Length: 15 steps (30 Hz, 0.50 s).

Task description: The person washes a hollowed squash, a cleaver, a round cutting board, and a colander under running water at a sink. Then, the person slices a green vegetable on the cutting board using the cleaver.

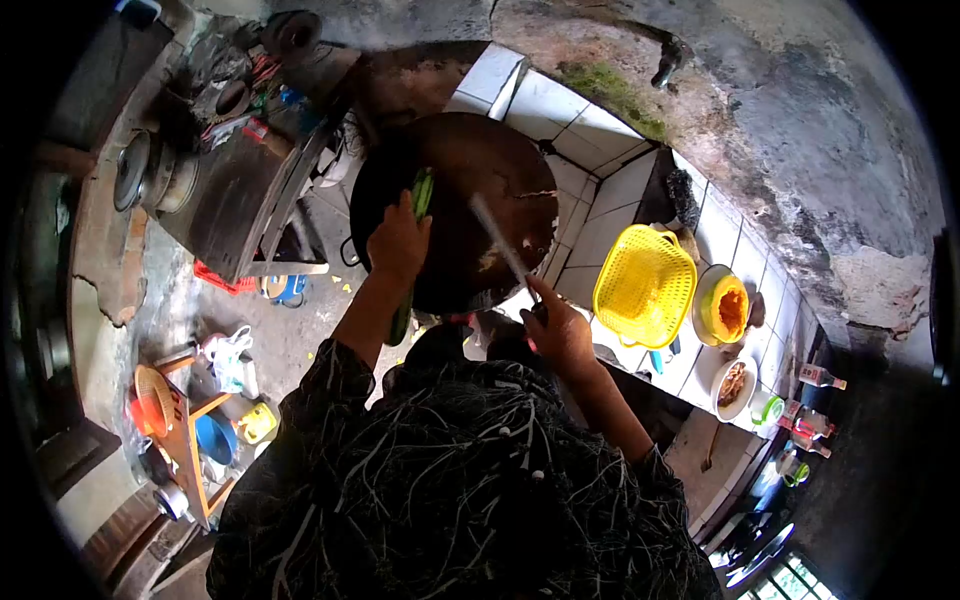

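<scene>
Vegetable [424, 192] over wok [465, 150], food [735, 382] in bowl [738, 411]

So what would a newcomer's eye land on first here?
Probably the big dark wok at upper centre, where the left hand grips a long green vegetable and the right hand holds a knife. Next, the bright yellow basket on the white tiles at right; then, just beyond it, what looks like a cut pumpkin showing orange flesh.
</scene>
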{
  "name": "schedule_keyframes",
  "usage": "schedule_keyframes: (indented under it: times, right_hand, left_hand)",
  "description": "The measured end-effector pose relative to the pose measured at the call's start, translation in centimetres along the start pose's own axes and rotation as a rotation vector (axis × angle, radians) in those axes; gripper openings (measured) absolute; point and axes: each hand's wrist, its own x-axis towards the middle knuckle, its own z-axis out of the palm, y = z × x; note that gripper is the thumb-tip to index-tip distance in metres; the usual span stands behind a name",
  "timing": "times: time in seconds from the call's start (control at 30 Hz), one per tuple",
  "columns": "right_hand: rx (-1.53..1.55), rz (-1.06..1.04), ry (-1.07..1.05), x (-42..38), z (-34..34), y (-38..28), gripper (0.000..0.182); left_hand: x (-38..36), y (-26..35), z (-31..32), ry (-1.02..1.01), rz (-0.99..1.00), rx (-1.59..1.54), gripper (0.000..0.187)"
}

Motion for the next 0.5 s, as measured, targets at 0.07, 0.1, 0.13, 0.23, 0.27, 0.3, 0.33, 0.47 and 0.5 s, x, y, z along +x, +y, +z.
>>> schedule_keyframes:
  times: [0.07,0.1,0.13,0.23,0.27,0.3,0.33,0.47,0.5]
  right_hand:
    - [0.331,0.177,-0.017,0.2,1.2,-0.4,0.044]
    - [0.43,0.21,0.026,0.2,1.9,-0.3,0.045]
    - [0.471,0.255,-0.002,0.1,2.0,-0.5,0.045]
    - [0.51,0.216,0.037,-0.4,2.9,0.4,0.041]
    - [0.566,0.233,0.032,-0.7,3.1,0.5,0.041]
    - [0.622,0.251,0.026,-1.0,3.3,0.6,0.04]
    - [0.643,0.257,0.024,-1.4,2.7,-0.1,0.042]
    - [0.676,0.282,-0.022,-3.0,2.3,-0.4,0.045]
    - [0.685,0.283,-0.03,-3.7,2.4,0.0,0.045]
  left_hand:
    - [0.1,-0.7,0.4,-0.042,0.025,-0.08,0.062]
    - [0.0,-1.1,0.7,-0.077,0.055,-0.163,0.063]
    - [-0.3,-1.2,0.7,-0.096,0.042,-0.157,0.063]
    - [0.0,-0.9,0.2,-0.196,0.028,-0.287,0.066]
    - [0.2,-1.1,0.6,-0.19,0.044,-0.299,0.067]
    - [0.3,-1.3,1.0,-0.184,0.06,-0.31,0.068]
    - [0.3,-1.4,1.1,-0.19,0.045,-0.307,0.068]
    - [0.4,-1.3,0.3,-0.233,0.059,-0.256,0.074]
    - [-0.1,-1.0,0.3,-0.233,0.037,-0.192,0.074]
